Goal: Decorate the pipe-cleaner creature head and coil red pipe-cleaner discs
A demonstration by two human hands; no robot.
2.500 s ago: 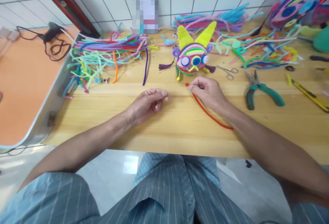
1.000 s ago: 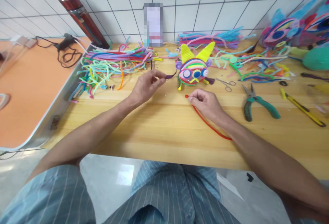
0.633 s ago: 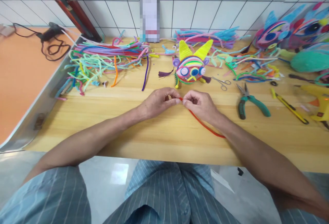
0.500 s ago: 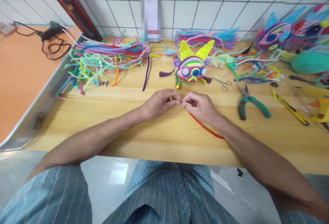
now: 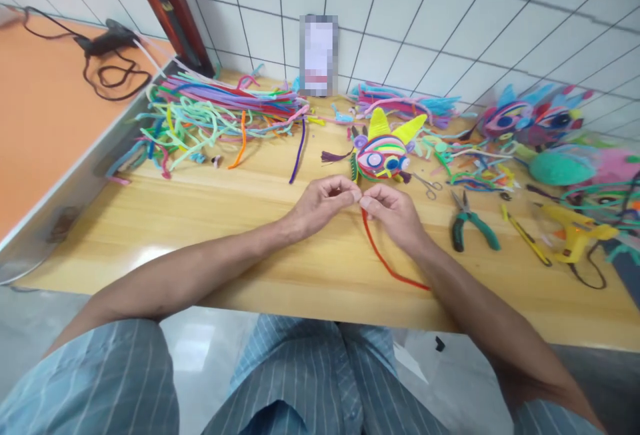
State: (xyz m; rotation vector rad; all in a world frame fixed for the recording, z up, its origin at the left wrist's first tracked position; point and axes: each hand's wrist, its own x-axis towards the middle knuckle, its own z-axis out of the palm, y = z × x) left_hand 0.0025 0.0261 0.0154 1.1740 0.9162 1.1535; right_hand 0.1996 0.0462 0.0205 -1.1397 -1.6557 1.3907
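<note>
While my two hands meet over the middle of the table (image 5: pixel 280 282), the red stem (image 5: pixel 373 245) hangs from the fingertips of my right hand (image 5: pixel 395 214), which is pinched on its upper end. The fingers of my left hand (image 5: pixel 325 205) are closed and abut those of the right; whether they also grip the stem's end is hidden. The stem curves down in front of me, its lower part reaching my right forearm, short of the table's near edge.

Open room: bare wood lies to the left of my left hand, up to the pile of stems (image 5: pixel 215 115) and the purple stem (image 5: pixel 299 155), and a bare band runs between my forearms and the near edge. Beyond my fingertips the room is narrow, the mask (image 5: pixel 383 155) standing just behind them. To the right, the scissors (image 5: pixel 429 187), pliers (image 5: pixel 465 212), cutter (image 5: pixel 525 235) and glue gun (image 5: pixel 575 228) bound the space. At far left, a metal rim (image 5: pixel 65 208) separates the wood from an orange surface (image 5: pixel 60 115).

Markings: the phone (image 5: pixel 319 55), upright against the tiled wall, is blurred into blocks and unreadable; lettering on the flask (image 5: pixel 173 15) cannot be made out.
</note>
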